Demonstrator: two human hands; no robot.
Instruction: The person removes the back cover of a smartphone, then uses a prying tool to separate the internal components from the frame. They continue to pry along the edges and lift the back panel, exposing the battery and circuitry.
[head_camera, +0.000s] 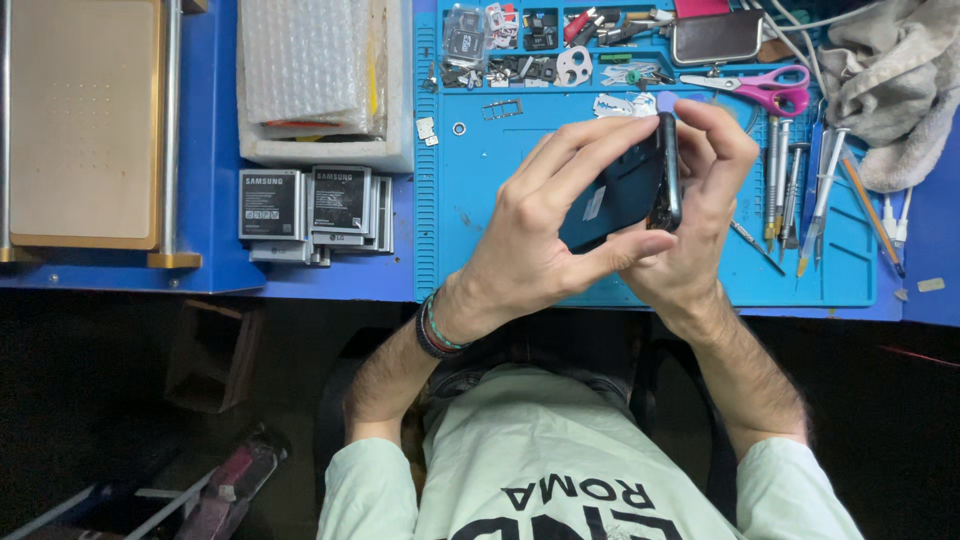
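You grip the dark phone (622, 190) on edge above the blue mat's (500, 170) near edge, left hand (535, 240) and right hand (700, 190) both closed round it (back apparently open); prying calls for steady thumbs.

Bright, even light is falling from above onto the blue repair mat (500, 170), keeping its colours saturated and its shadows soft and short. A pale sheen is showing on the bubble wrap (310, 60) by the bench's far edge, and the beige plate (85, 120) at the far left corner is looking slightly washed out. Below the bench's near edge the floor is sinking into near darkness, with detail lost. The left hand (540, 235) and right hand (700, 200) are appearing sharp, without motion blur. Straight edges are bowing slightly toward the frame's sides.
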